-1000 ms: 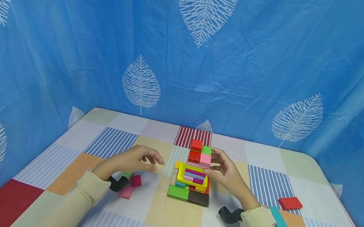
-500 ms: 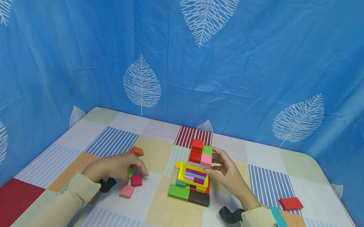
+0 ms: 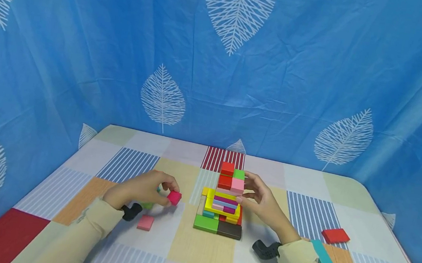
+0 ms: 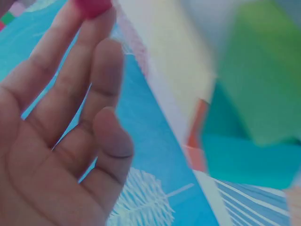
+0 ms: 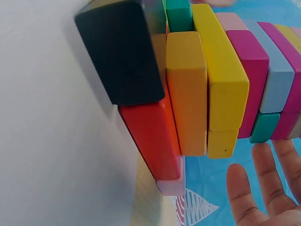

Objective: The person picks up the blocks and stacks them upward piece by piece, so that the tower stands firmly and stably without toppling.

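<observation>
My left hand (image 3: 141, 188) pinches a crimson block (image 3: 174, 197) between thumb and fingertips, raised over the left part of the table. Just the block's end shows at the top edge of the left wrist view. In the middle of the table rises a tower of coloured blocks (image 3: 221, 202), topped by a red block (image 3: 228, 168) and a green block (image 3: 239, 174). At the tower's right side is my right hand (image 3: 265, 204), thumb near the front and fingers partly hidden behind it. The right wrist view shows those fingers (image 5: 241, 187) fairly straight, with tips at the blocks' edge.
Below my left hand lie a pink block (image 3: 145, 222) and a green block (image 3: 147, 205). A blurred teal block (image 4: 254, 160) and an orange block (image 4: 196, 157) show in the left wrist view. A red block (image 3: 335, 236) and a teal block (image 3: 323, 254) lie at the right.
My left hand reached down to the loose blocks on the left, picked up the crimson one and moved slightly right with it. The right hand and the tower have stayed put.
</observation>
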Motion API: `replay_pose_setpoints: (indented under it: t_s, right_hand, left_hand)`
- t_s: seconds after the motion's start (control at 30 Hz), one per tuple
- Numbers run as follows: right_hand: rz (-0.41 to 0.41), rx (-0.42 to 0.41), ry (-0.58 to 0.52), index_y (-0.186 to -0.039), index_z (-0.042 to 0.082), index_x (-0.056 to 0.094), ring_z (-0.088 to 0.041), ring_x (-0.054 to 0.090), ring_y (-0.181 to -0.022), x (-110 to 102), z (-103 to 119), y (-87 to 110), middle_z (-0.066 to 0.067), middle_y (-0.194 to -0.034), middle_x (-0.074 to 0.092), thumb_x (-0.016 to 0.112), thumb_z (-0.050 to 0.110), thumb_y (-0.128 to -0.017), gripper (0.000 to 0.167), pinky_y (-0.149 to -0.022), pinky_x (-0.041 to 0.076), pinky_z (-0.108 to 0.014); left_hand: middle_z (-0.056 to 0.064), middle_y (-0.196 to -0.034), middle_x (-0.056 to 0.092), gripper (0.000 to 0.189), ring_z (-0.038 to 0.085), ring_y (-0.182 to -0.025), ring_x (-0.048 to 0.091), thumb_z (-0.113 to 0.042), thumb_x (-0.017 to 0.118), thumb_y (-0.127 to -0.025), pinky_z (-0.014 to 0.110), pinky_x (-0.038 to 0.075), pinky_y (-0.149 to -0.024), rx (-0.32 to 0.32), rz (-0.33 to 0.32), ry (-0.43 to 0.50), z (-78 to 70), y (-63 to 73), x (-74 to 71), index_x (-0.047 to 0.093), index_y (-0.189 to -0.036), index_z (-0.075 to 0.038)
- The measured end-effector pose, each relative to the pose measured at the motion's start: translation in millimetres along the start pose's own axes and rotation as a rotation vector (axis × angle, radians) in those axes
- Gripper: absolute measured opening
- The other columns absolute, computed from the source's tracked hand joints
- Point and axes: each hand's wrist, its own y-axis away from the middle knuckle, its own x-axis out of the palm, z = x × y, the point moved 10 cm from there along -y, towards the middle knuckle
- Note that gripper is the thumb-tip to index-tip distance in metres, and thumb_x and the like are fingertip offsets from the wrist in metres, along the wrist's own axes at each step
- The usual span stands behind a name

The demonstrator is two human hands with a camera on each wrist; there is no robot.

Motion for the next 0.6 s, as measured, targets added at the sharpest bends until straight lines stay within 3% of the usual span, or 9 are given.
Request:
replay_pose_setpoints:
  t_s: [0.17,0.37,0.47,0.6]
  right_hand:
    - [-0.003,0.001,-0.001,-0.156,-0.006,0.044,-0.014,0.062,-0.119,0.0,-0.2,0.2,-0.026,-0.136,0.061,0.077,0.008,-0.096,0.069,-0.101,0.056,-0.032]
    - [0.002,-0.006,0.003,-0.156,-0.006,0.045,-0.015,0.061,-0.120,0.6,-0.1,0.3,-0.026,-0.137,0.061,0.077,0.006,-0.095,0.070,-0.102,0.057,-0.034]
    - [0.004,-0.009,0.005,-0.156,-0.006,0.045,-0.015,0.061,-0.120,0.9,-0.1,0.1,-0.026,-0.138,0.061,0.077,0.006,-0.095,0.070,-0.102,0.057,-0.035]
    - [0.006,-0.012,0.004,-0.156,-0.006,0.045,-0.015,0.061,-0.120,1.0,0.1,-0.1,-0.026,-0.137,0.061,0.077,0.006,-0.095,0.070,-0.101,0.057,-0.035]
  left_hand:
    - [-0.001,-0.106,0.074,0.025,0.033,-0.101,0.065,-0.011,0.088,-0.090,0.051,0.057,-0.090,0.043,-0.178,-0.012,-17.9,-14.3,-21.1,0.078,-0.112,-0.007]
    - [0.004,-0.112,0.076,0.030,0.027,-0.105,0.064,-0.015,0.089,-0.090,0.044,0.055,-0.092,0.059,-0.380,0.008,-40.1,-27.7,-46.2,0.078,-0.117,-0.007]
    - [0.007,-0.118,0.076,0.035,0.026,-0.107,0.063,-0.016,0.088,-0.091,0.043,0.055,-0.091,0.083,-0.427,0.028,-53.3,-34.8,-52.2,0.077,-0.123,-0.005]
    - [0.008,-0.122,0.076,0.040,0.029,-0.110,0.062,-0.018,0.087,-0.092,0.043,0.054,-0.093,0.110,-0.433,0.053,-71.1,-47.4,-52.5,0.076,-0.128,-0.006]
